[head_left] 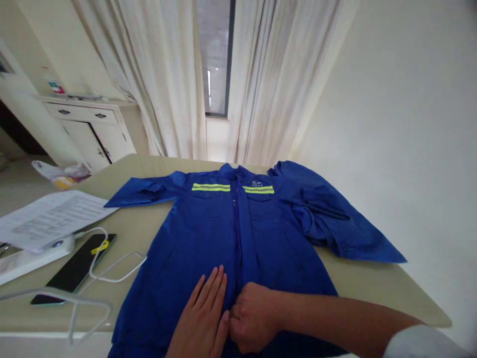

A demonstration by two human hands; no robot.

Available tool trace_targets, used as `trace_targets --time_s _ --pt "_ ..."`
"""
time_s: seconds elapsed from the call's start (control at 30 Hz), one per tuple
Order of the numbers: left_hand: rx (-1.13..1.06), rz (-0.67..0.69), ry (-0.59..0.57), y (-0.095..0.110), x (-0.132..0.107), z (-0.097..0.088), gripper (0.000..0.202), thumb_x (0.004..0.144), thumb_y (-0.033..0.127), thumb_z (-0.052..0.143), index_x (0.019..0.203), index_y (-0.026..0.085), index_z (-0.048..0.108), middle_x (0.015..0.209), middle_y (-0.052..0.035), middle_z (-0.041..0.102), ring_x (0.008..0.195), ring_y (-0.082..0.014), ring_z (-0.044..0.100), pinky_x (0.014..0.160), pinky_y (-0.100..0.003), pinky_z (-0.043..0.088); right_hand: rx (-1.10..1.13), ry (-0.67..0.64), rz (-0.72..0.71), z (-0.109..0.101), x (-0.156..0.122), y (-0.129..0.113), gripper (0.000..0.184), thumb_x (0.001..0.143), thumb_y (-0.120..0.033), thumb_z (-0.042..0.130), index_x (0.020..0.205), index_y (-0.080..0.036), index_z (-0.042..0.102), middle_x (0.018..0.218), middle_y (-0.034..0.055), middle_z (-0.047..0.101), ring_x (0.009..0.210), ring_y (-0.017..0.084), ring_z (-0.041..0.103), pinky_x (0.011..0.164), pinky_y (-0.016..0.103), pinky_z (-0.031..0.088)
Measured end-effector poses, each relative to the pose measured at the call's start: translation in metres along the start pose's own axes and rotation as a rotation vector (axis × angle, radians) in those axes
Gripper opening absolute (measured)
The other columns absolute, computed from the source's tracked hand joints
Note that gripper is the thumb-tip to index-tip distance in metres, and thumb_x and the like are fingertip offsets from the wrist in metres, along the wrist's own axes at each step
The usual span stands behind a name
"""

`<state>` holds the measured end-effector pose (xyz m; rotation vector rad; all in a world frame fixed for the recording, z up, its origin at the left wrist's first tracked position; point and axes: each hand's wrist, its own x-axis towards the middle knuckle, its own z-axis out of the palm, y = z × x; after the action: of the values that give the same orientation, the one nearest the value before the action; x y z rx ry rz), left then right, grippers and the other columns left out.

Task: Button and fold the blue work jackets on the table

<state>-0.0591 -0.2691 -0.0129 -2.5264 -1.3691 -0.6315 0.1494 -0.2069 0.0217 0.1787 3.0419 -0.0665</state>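
Blue work jacket [201,233] laid face-up, front zipper [236,233] seemingly undone.
We see left hand [203,315] flat, left of zipper; right hand [257,315] fisted at its lower end, contents hidden.

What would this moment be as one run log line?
left hand: flat on blue jacket | right hand: curled at front opening, contents hidden | jacket: spread on table | phone: left of jacket

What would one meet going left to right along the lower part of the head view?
Black phone → left hand, flat on the blue jacket → right hand, closed at the jacket's front opening → light sleeve at the lower right.
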Motion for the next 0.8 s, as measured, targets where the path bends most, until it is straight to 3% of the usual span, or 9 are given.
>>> trace_targets --time_s 0.07,0.17,0.3,0.4,0.47,0.57,0.7,0.8 --pt "0.086 0.040 0.033 0.003 -0.011 0.011 0.078 0.101 0.034 0.046 0.171 0.015 0.017 0.167 -0.0109 0.043 0.153 -0.0243 0.043 0.127 -0.038 0.029 -0.014 0.007 0.000 0.001 0.000 0.021 0.026 0.088 -0.039 0.062 0.072 -0.019 0.066 0.067 0.0051 0.074 0.059 0.020 0.070 0.047 0.027 0.039" --pt "0.151 0.030 0.023 0.005 -0.010 0.014 0.081 0.101 0.042 0.046 0.170 0.010 0.020 0.167 -0.0134 0.043 0.156 -0.0254 0.039 0.128 -0.040 0.026 -0.068 -0.018 0.080 -0.007 0.003 0.076 0.023 0.094 -0.033 0.057 0.082 -0.018 0.069 0.076 0.0055 0.077 0.066 0.018 0.071 0.053 0.026 0.038" --pt "0.170 0.006 0.046 0.007 -0.009 0.020 0.105 0.091 0.075 0.048 0.167 0.005 0.027 0.162 -0.0201 0.048 0.154 -0.0310 0.039 0.124 -0.043 0.030 -0.162 -0.037 0.200 -0.020 0.019 0.162 0.028 0.100 -0.030 0.049 0.090 -0.017 0.072 0.085 0.0077 0.079 0.072 0.017 0.071 0.059 0.025 0.038" --pt "0.216 0.028 0.054 0.009 -0.010 0.024 0.109 0.081 0.083 0.061 0.167 0.022 0.033 0.159 -0.0185 0.053 0.150 -0.0353 0.046 0.121 -0.048 0.034 -0.164 -0.017 0.356 -0.030 0.035 0.217 0.032 0.104 -0.032 0.046 0.095 -0.017 0.073 0.095 0.0108 0.079 0.083 0.019 0.072 0.067 0.026 0.042" --pt "0.223 0.059 0.072 0.011 -0.009 0.024 0.103 0.078 0.082 0.067 0.165 0.037 0.035 0.158 -0.0154 0.055 0.145 -0.0390 0.051 0.118 -0.054 0.039 -0.133 -0.008 0.575 -0.036 0.044 0.250 0.032 0.105 -0.034 0.046 0.101 -0.017 0.073 0.104 0.0124 0.078 0.094 0.022 0.072 0.075 0.028 0.045" --pt "0.195 0.067 0.135 0.016 -0.007 0.024 0.081 0.085 0.072 0.069 0.158 0.047 0.044 0.158 -0.0113 0.056 0.142 -0.0378 0.055 0.113 -0.058 0.046 -0.086 0.024 0.860 -0.044 0.055 0.291 0.032 0.106 -0.034 0.046 0.114 -0.015 0.071 0.118 0.0170 0.073 0.110 0.027 0.069 0.087 0.033 0.049" --pt "0.166 0.015 0.159 0.027 -0.024 0.038 0.047 0.096 0.043 0.068 0.143 0.042 0.063 0.159 -0.0026 0.055 0.144 -0.0280 0.055 0.117 -0.053 0.050 -0.036 0.153 1.065 -0.047 0.068 0.317 0.040 0.105 -0.025 0.044 0.139 -0.008 0.057 0.138 0.0278 0.060 0.125 0.035 0.060 0.097 0.044 0.049" --pt "0.133 0.069 0.079 0.030 -0.048 0.040 0.042 0.097 0.029 0.068 0.139 0.035 0.068 0.154 0.0009 0.061 0.141 -0.0248 0.058 0.119 -0.047 0.051 0.051 0.220 1.033 -0.048 0.075 0.305 0.043 0.105 -0.023 0.046 0.146 -0.012 0.055 0.142 0.0234 0.059 0.128 0.031 0.059 0.104 0.042 0.048"
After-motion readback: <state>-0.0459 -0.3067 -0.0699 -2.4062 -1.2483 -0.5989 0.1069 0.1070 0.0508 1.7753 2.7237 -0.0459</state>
